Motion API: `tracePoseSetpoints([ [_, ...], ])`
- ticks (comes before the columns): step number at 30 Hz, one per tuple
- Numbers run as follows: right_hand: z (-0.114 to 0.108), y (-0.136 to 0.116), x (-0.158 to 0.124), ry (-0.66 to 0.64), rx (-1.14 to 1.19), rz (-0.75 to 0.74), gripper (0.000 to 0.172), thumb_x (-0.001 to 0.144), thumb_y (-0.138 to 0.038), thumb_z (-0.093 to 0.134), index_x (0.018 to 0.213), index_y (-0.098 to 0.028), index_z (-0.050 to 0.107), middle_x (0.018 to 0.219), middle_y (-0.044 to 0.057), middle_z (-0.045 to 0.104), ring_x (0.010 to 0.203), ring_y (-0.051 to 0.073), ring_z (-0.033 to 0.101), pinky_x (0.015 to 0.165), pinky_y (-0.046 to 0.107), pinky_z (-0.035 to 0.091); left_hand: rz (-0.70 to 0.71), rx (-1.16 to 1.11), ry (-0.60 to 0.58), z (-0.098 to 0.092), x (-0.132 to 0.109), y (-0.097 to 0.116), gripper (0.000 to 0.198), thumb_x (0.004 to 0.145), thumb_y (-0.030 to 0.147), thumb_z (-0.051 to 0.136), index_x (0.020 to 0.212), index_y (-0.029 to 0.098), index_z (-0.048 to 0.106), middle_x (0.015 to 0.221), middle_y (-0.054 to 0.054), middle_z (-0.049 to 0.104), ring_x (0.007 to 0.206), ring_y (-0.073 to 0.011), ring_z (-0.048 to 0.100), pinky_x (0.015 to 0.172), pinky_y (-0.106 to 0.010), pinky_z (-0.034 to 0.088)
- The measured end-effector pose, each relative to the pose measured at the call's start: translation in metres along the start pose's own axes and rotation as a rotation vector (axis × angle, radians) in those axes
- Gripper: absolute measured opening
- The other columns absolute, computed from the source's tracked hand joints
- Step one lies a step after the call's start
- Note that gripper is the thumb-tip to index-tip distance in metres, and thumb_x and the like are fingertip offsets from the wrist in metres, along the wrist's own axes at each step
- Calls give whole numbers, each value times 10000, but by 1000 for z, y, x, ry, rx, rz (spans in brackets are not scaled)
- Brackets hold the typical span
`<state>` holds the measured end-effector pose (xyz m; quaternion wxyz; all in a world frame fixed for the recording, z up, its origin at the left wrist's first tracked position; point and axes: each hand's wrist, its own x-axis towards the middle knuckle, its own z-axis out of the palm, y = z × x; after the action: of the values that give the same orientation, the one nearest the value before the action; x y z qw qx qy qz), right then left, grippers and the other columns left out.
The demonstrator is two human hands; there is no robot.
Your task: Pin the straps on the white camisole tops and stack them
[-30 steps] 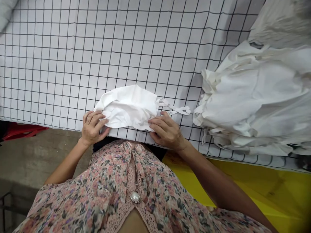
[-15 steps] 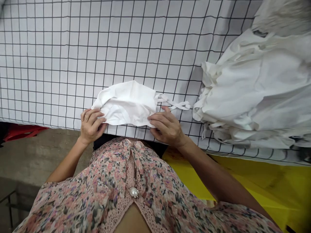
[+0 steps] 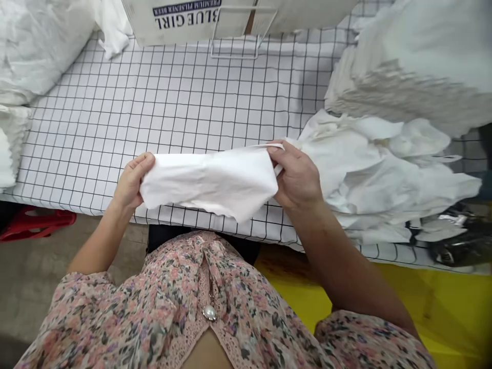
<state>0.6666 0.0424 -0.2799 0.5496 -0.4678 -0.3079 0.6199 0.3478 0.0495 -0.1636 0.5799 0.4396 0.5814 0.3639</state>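
A white cloth piece [image 3: 207,177] is stretched between my two hands, above the front edge of the checked tablecloth [image 3: 184,102]. Its left end is pinched by my left hand [image 3: 134,179], fingers closed on it. The upper right corner, with a narrow white strap, is gripped by my right hand [image 3: 298,177]. The lower edge of the cloth hangs loose. Just right of my right hand lies a loose heap of white garments [image 3: 384,179].
Stacked white cloths [image 3: 415,61] rise at the back right. A carton [image 3: 184,23] and a white wire stand [image 3: 234,56] are at the back. White bundles [image 3: 42,46] lie on the left. A red stool [image 3: 38,223] and a yellow surface [image 3: 430,307] are below the table.
The cloth has been lifted off the table and pulled out wider. My right hand moved right and up, now holding the strap end. The view has tilted up, showing the carton.
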Motion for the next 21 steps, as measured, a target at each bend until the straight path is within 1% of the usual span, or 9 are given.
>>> tracePoseSetpoints([
  [3,3,-3,2,-25,43,55,321,806,-479,840,804,-228,640,645,-22,471,572,119,440,474,247,379,-54,-52,-3,-6,-1,4,505,766,602,902,738,203,593,625,19,545,509,-103,520,456,-233,427],
  [6,6,0,5,-64,46,71,340,805,-484,839,789,-218,628,639,-25,482,562,114,453,476,247,412,-83,-72,-10,-15,1,3,462,771,568,905,743,196,633,630,8,592,514,-110,539,465,-243,438],
  [8,8,6,10,-85,55,93,377,770,-498,864,794,-216,614,664,-24,518,578,117,490,494,251,453,-101,-61,1,-21,7,-2,449,761,559,910,746,194,649,637,4,613,528,-116,555,481,-251,447],
  [10,11,12,17,-91,66,169,421,702,-491,905,801,-216,603,681,-27,545,585,115,516,495,245,471,-102,-19,47,-27,16,-10,448,729,547,924,737,192,651,641,7,624,548,-116,563,501,-250,448],
  [12,14,16,24,-77,46,292,437,656,-450,928,801,-213,591,678,-30,558,573,111,530,478,237,475,-104,50,121,-31,27,-19,443,686,521,935,718,190,643,643,15,623,568,-108,557,516,-235,435],
  [14,17,18,31,-60,6,398,398,658,-376,923,806,-207,595,675,-25,576,559,112,545,454,233,472,-132,126,169,-34,36,-27,415,666,493,925,722,186,652,661,19,626,590,-101,548,528,-223,424],
  [17,19,17,39,-45,-29,461,284,706,-278,872,804,-193,620,666,-8,601,542,118,560,440,242,486,-180,201,172,-35,47,-36,354,688,455,884,739,181,665,691,13,626,608,-99,526,532,-217,409],
  [19,20,16,44,-31,-39,479,209,758,-241,822,788,-188,622,651,-1,608,529,119,561,447,251,509,-156,249,179,-37,53,-39,308,715,418,857,747,176,670,703,5,629,618,-97,523,540,-211,400],
  [21,20,15,48,-10,-58,478,136,821,-212,762,792,-181,632,648,7,621,523,121,572,452,255,525,-93,318,199,-39,59,-43,255,742,371,834,767,171,679,714,-3,636,633,-96,532,557,-205,394],
])
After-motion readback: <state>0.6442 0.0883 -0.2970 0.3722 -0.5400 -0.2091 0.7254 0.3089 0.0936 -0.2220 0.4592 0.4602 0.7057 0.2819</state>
